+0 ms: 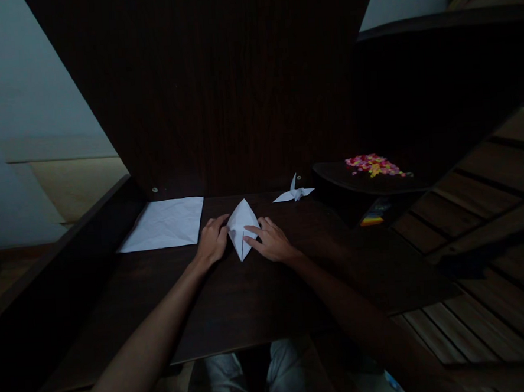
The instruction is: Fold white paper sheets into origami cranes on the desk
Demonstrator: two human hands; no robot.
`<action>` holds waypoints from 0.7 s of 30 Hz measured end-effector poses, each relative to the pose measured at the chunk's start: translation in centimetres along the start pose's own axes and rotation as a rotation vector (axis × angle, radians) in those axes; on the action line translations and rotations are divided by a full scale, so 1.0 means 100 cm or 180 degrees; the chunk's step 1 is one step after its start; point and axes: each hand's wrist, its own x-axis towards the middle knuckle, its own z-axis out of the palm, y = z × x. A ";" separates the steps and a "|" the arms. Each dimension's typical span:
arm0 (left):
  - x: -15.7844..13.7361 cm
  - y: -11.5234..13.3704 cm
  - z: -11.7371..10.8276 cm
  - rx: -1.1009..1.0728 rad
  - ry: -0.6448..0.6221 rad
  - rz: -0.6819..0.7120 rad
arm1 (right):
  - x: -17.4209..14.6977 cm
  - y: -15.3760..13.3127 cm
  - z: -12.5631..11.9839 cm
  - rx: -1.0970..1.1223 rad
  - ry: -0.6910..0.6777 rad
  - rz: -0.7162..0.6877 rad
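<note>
A piece of white paper folded into a kite-like diamond (pixel 244 212) lies on the dark desk in front of me, with a slit running down its lower half. My left hand (pixel 213 240) grips its left edge with curled fingers. From the other side, my right hand (pixel 270 238) holds the right edge, with two digits lying on top of the lower flap by the slit. Behind and to the right stands a white paper crane (pixel 295 193) with its wings out. To the left lies a flat, creased white sheet of paper (pixel 168 223).
A low curved shelf (pixel 331 171) at the right bears a heap of small pink, red and yellow pieces (pixel 375 165). Beneath it is a rainbow-striped item (pixel 372 220). A tall dark panel (pixel 229 91) closes the back, and a raised side board (pixel 65 255) edges the left.
</note>
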 end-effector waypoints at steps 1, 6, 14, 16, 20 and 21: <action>0.000 0.002 -0.001 -0.0029 0.0025 -0.0030 | 0.000 0.000 -0.001 -0.0003 -0.0011 -0.0007; 0.000 0.009 0.000 0.0249 0.0004 -0.0196 | -0.003 -0.003 -0.006 -0.0004 -0.0087 -0.0099; 0.002 0.001 0.000 0.0390 -0.0067 -0.0276 | -0.006 -0.004 -0.006 -0.0077 -0.0096 -0.0402; 0.002 -0.001 0.000 0.0495 -0.0126 -0.0268 | -0.006 -0.004 -0.005 -0.0042 -0.0050 -0.0467; 0.002 -0.002 0.003 0.0705 -0.0163 -0.0192 | -0.006 -0.003 -0.003 0.0059 0.0054 -0.0574; 0.002 -0.002 0.004 0.0742 -0.0160 -0.0162 | -0.005 -0.003 -0.003 0.0074 0.0061 -0.0589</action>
